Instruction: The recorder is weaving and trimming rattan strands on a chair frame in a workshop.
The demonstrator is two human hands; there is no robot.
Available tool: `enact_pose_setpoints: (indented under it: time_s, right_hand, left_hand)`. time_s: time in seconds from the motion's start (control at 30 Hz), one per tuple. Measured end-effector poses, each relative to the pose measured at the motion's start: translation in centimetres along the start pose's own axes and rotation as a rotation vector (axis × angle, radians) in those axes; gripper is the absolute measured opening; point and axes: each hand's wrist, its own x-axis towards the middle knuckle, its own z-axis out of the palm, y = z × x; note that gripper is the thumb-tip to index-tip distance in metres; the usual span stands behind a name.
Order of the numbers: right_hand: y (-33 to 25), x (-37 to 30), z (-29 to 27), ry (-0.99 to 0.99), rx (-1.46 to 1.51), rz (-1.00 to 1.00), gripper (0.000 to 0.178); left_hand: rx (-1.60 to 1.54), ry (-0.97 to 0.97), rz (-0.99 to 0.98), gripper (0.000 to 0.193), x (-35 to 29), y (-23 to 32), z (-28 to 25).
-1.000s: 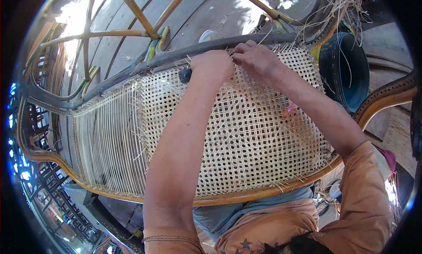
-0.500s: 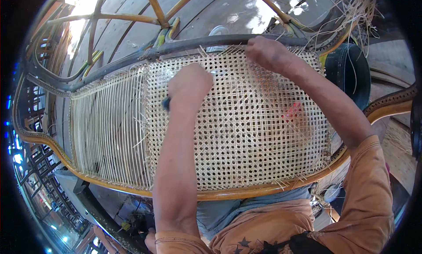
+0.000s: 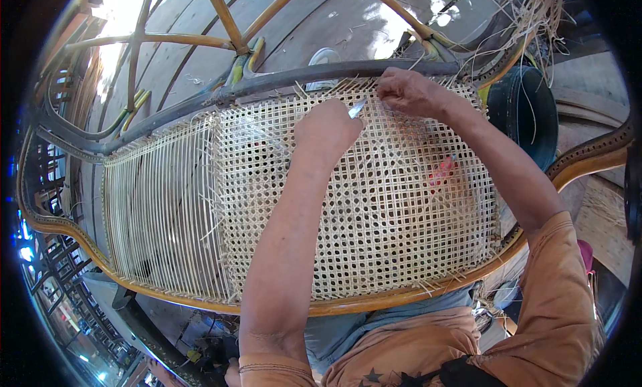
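A woven cane panel [image 3: 401,240] fills a curved wooden frame [image 3: 401,300] in front of me. My left hand [image 3: 326,129] rests on the weave near its far edge, shut on a small tool with a metal blade [image 3: 356,108]. My right hand [image 3: 409,92] is just right of it, fingers pinched on a cane strand at the grey far rail [image 3: 281,82]. The blade tip points toward my right fingers. The left part of the panel [image 3: 157,213] has only parallel strands, no cross weave.
A dark bucket [image 3: 528,113] stands at the far right with loose cane strands [image 3: 528,19] above it. Rattan frame poles [image 3: 227,22] cross beyond the rail. A small red object [image 3: 441,169] shows through the weave. A white object [image 3: 324,56] lies on the floor.
My left hand moved right and toward the far rail, closing in on my right hand, and the blade now shows. My right hand stayed near the rail.
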Motion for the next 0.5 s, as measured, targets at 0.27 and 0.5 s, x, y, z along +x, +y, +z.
enact_pose_setpoints:
  time_s: [0.27,0.5]
  right_hand:
    - [1.5,1.1,-0.2,-0.060,-0.123,-0.044,0.016]
    - [0.1,1.1,-0.9,-0.204,0.166,0.324,0.015]
  left_hand:
    - [-0.073,0.005,0.007,0.029,0.8,-1.0,1.2]
    - [0.227,0.047,0.182,0.030,0.5,-0.3,1.2]
